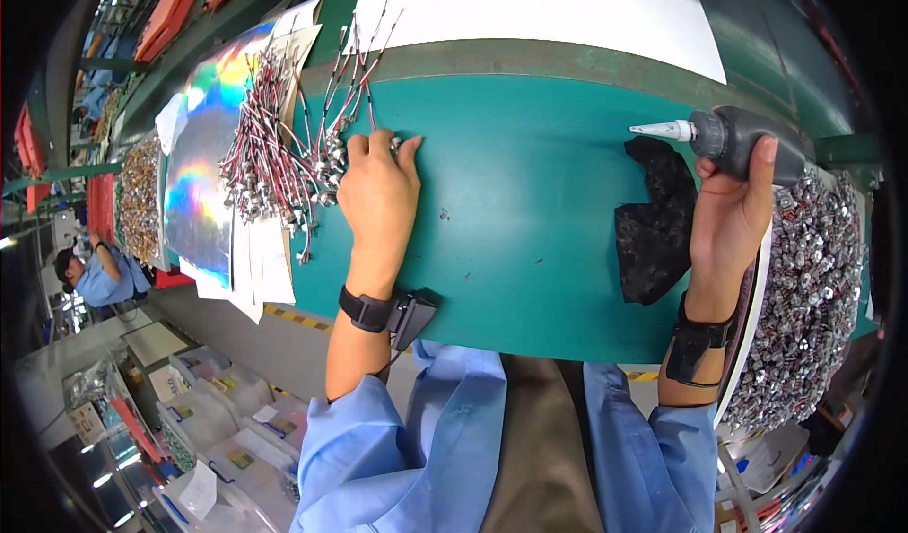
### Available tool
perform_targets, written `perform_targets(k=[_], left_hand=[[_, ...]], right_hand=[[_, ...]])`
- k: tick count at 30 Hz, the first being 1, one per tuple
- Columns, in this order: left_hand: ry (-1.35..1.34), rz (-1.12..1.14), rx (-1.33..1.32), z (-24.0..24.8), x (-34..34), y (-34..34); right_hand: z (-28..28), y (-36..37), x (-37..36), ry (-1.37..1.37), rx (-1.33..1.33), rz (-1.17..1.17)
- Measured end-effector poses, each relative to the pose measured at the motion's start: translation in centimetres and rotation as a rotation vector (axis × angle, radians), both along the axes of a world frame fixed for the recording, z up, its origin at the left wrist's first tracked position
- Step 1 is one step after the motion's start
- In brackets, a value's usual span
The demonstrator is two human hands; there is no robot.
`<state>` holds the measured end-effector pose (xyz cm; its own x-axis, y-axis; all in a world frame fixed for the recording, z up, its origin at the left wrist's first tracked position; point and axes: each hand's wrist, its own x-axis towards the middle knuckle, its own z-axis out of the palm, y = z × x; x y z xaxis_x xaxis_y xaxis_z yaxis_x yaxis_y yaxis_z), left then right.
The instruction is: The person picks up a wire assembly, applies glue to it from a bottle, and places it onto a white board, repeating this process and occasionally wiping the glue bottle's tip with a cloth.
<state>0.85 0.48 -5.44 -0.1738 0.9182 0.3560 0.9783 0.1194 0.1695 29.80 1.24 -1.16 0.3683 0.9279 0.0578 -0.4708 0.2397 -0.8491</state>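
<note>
My left hand (378,197) is closed at the right side of a heap of small metal parts with thin red, white and black wires (265,145). A small wired metal part (395,143) shows between its thumb and fingers; the rest of the grip is hidden. On the right, my right hand (728,216) is wrapped round a dark squeeze bottle (742,140), holding it on its side above the table. The bottle's pale pointed nozzle (660,131) aims left. Just left of that hand, a crumpled black cloth (653,226) lies on the green mat (520,202).
Under the wired heap lie shiny rainbow-coloured sheeting (200,202) and papers (248,278). A tray of many small metal parts (799,297) stands at the right edge. White sheet (539,13) covers the far side. Plastic bins (222,391) and another person (104,278) are at left.
</note>
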Motion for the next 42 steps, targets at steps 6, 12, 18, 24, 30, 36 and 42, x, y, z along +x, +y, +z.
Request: perform_targets(k=[6, 12, 18, 24, 30, 36, 42], left_hand=[[-0.847, -0.038, -0.257, 2.7, -1.1, -0.2], [-1.902, -0.144, -0.250, 4.2, 0.9, 0.3], [-2.167, -0.246, -0.384, 1.8, 6.1, 0.8], [-2.280, -0.275, -0.541, -0.7, 8.0, 0.2], [-2.264, -0.409, -0.506, -2.4, 7.1, 0.3], [-2.004, -0.385, -0.366, -2.2, 7.6, -0.1], [-1.964, -0.365, -0.298, -2.4, 7.6, -0.1]], right_hand=[[0.1, 0.2, 0.7, 0.013, -0.008, -0.024], [0.1, 0.4, 0.5, 0.029, -0.008, -0.027], [-0.7, 0.8, 0.5, 0.016, -0.009, -0.036], [-2.1, 0.5, -0.4, -0.091, 0.051, 0.000], [-3.2, -0.3, -2.6, -0.350, 0.143, 0.012], [-3.8, -0.6, -3.5, -0.480, 0.238, -0.027], [-4.3, -0.6, -3.8, -0.507, 0.234, -0.017]])
